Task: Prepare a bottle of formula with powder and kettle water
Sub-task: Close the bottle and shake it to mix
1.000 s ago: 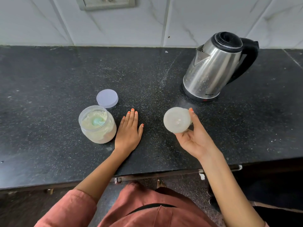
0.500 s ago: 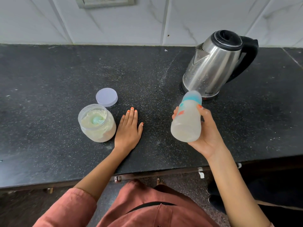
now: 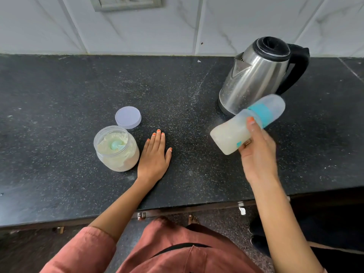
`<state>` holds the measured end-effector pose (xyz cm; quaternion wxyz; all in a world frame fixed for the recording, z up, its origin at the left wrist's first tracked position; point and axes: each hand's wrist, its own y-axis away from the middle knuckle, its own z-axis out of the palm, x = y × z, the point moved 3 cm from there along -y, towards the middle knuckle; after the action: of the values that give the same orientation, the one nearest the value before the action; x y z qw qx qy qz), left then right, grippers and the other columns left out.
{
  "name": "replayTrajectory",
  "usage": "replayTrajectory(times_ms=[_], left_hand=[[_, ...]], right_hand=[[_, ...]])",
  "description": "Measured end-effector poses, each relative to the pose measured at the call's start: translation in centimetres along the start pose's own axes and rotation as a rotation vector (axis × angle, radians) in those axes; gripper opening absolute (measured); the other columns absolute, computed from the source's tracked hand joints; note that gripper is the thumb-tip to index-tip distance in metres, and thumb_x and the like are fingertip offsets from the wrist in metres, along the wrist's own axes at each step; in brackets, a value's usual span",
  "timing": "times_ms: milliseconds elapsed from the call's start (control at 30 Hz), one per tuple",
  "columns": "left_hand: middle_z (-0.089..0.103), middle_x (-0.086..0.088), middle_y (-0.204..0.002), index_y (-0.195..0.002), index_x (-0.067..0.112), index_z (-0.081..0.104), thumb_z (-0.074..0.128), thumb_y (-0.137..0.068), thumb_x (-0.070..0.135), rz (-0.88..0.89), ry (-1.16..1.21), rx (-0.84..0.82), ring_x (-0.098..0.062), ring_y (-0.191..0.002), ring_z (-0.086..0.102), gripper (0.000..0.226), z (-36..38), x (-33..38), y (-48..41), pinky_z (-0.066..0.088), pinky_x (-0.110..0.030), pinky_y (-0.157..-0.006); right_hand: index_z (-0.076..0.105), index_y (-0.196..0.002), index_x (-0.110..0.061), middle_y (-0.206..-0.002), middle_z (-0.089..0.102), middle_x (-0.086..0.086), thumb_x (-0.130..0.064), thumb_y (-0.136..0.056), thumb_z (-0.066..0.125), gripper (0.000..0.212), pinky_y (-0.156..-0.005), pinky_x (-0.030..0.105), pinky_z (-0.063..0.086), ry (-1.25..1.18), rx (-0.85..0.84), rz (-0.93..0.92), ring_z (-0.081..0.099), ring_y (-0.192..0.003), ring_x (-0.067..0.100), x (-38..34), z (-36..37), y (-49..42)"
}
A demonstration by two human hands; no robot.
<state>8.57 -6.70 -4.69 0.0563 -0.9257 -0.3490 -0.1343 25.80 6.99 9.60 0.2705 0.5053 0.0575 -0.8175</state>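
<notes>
– Milky white fills the baby bottle [image 3: 230, 136], so is the powder mixed with the water?

– I'd judge so. The liquid looks cloudy, the teal collar [image 3: 262, 113] is screwed on and the clear cap [image 3: 275, 104] sits over the top. The bottle is in the air just in front of the steel kettle [image 3: 254, 75], tipped over with its cap end up towards the kettle's base.

– Who's got it?

– The right hand [image 3: 258, 154]. Its fingers are curled round the bottle's middle, 1 fingertip lying by the collar, thumb under the body. Bottle and hand are blurred, which suggests shaking.

– And the other hand?

– The left hand [image 3: 154, 156] lies palm down on the black countertop [image 3: 59, 95], left of the kettle and nearer the person. Its 4 fingers are straight and pressed together, thumb out to the side, holding nothing.

– What about the powder?

– The powder jar [image 3: 116, 148] stands farther left of the kettle, just beside that hand; I can't tell whether they touch. It's open, with a teal scoop [image 3: 116, 145] resting in the powder. Its lid [image 3: 128, 117] lies flat beside it, on the side nearer the kettle.

– So what's left?

– Little, I think. Scooping, pouring and capping look done. Finish mixing, stand the bottle down, then put the lid on the jar.
</notes>
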Motion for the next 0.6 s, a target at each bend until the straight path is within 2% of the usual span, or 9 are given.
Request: replayTrajectory(times_ms=[67,167,233,367,400,433,500,567,600], left_hand=[[-0.001,-0.004,-0.158,-0.149,0.009,0.006,0.021,-0.1,0.037,-0.001,0.001,0.0,-0.015,-0.145,-0.004,0.058,0.0,0.0,0.0,-0.008,-0.027,-0.114],[-0.001,-0.004,-0.158,-0.149,0.01,0.006,0.021,-0.1,0.037,-0.004,-0.003,0.002,-0.015,-0.145,-0.004,0.058,0.0,0.0,0.0,-0.007,-0.027,-0.114],[-0.001,-0.004,-0.158,-0.149,0.01,0.005,0.021,-0.1,0.037,-0.002,0.003,0.001,-0.015,-0.145,-0.004,0.058,0.0,-0.1,0.1,-0.008,-0.027,-0.114],[0.0,-0.005,-0.158,-0.149,0.009,0.007,0.022,-0.1,0.037,0.001,0.004,0.007,-0.016,-0.145,-0.002,0.058,0.0,0.0,0.0,-0.006,-0.028,-0.115],[0.001,-0.005,-0.158,-0.149,0.009,0.008,0.022,-0.1,0.037,0.002,0.004,0.009,-0.016,-0.146,-0.002,0.057,0.0,0.0,0.0,-0.006,-0.028,-0.115],[0.002,-0.005,-0.158,-0.149,0.009,0.008,0.023,-0.1,0.036,0.002,0.004,0.009,-0.016,-0.146,-0.001,0.057,0.0,0.0,0.0,-0.006,-0.028,-0.115],[0.002,-0.005,-0.158,-0.149,0.009,0.008,0.023,-0.1,0.036,0.001,0.004,0.005,-0.017,-0.146,-0.001,0.057,0.0,0.0,0.0,-0.005,-0.028,-0.115],[0.002,-0.005,-0.158,-0.149,0.009,0.009,0.023,-0.1,0.037,0.001,0.006,-0.001,-0.017,-0.146,0.0,0.058,0.1,-0.1,0.0,-0.004,-0.029,-0.115],[0.002,-0.005,-0.158,-0.148,0.009,0.009,0.024,-0.1,0.037,0.001,0.005,0.0,-0.017,-0.146,0.0,0.058,0.1,-0.1,0.0,-0.004,-0.029,-0.115]], right_hand=[[0.065,-0.095,-0.016,-0.089,0.074,-0.005,-0.026,-0.07,0.066,0.027,-0.065,0.021,0.055,-0.052,0.04,0.135,0.069,-0.084,0.005,1.7,-0.2,0.5],[0.068,-0.09,-0.016,-0.086,0.075,-0.004,-0.027,-0.057,0.071,0.035,-0.067,0.022,0.057,0.256,-0.137,0.29,0.069,-0.082,0.008,3.9,-0.3,2.2],[0.069,-0.089,-0.017,-0.089,0.075,-0.003,-0.029,-0.055,0.073,0.037,-0.07,0.023,0.057,0.343,-0.174,0.281,0.069,-0.086,0.01,4.0,-0.6,2.1],[0.066,-0.095,-0.017,-0.093,0.073,-0.005,-0.023,-0.076,0.066,0.02,-0.07,0.023,0.057,-0.065,0.09,0.188,0.069,-0.085,0.006,2.7,-1.0,0.0],[0.065,-0.096,-0.018,-0.093,0.072,-0.006,-0.021,-0.081,0.063,0.015,-0.072,0.024,0.057,-0.085,0.124,0.158,0.069,-0.085,0.005,2.7,-1.2,-0.1],[0.064,-0.097,-0.018,-0.092,0.072,-0.007,-0.018,-0.083,0.062,0.013,-0.075,0.026,0.057,-0.028,0.112,0.157,0.068,-0.085,0.005,3.1,-1.1,0.2],[0.065,-0.097,-0.016,-0.089,0.072,-0.005,-0.01,-0.079,0.066,0.019,-0.078,0.027,0.056,0.265,-0.045,0.209,0.068,-0.085,0.007,4.2,-0.8,1.6],[0.067,-0.096,-0.013,-0.082,0.074,-0.005,-0.004,-0.07,0.073,0.028,-0.07,0.02,0.055,0.522,-0.242,0.245,0.068,-0.079,0.005,5.0,-0.7,2.8],[0.068,-0.094,-0.014,-0.08,0.074,-0.006,-0.005,-0.066,0.074,0.03,-0.067,0.018,0.054,0.534,-0.258,0.238,0.068,-0.078,0.004,4.9,-0.8,2.8]])
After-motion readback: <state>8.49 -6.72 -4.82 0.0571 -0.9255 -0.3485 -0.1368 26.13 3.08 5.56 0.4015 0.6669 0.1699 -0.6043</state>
